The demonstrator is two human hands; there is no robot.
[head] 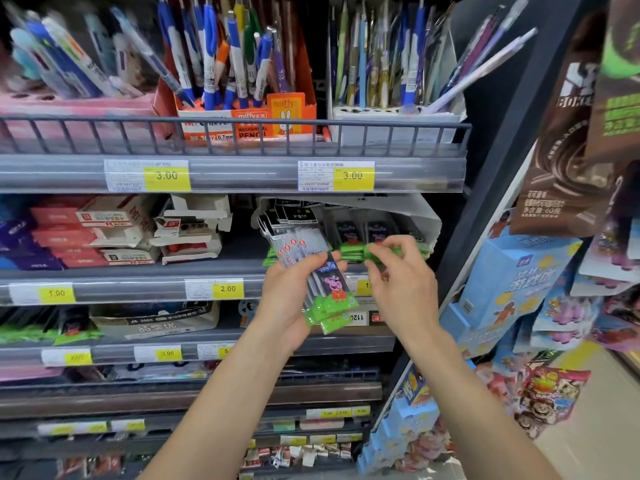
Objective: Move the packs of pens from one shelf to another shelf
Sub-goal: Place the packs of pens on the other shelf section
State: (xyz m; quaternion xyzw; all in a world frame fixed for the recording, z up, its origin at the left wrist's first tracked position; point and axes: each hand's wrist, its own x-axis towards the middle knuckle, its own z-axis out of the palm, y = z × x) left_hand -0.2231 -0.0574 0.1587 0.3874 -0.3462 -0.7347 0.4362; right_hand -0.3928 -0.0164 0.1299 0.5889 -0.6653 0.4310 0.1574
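Packs of pens (313, 271) are held fanned in the left hand (294, 299), in front of the second shelf (138, 271) from the top. They are long, narrow and clear-fronted, with black header cards at the far end, small red round stickers on the transparent part, and bright green bottoms; the nearest one carries a pink cartoon pig in a red dress on a dark panel. The left fingers are curled round the bundle from below, with the thumb pressed across its face. One further pack (394, 252), lying level and seen as a green strip, is pinched between the thumb and fingertips of the right hand (401, 282), just right of the bundle and at the mouth of a white display box (415, 216) on the same shelf. More packs of the same kind (363, 230) are seen standing inside that box. On the top shelf, an orange box of mechanical pencils (242, 123) is set behind a wire rail (104, 133). Yellow price tags (166, 175) are fixed along the shelf edges.
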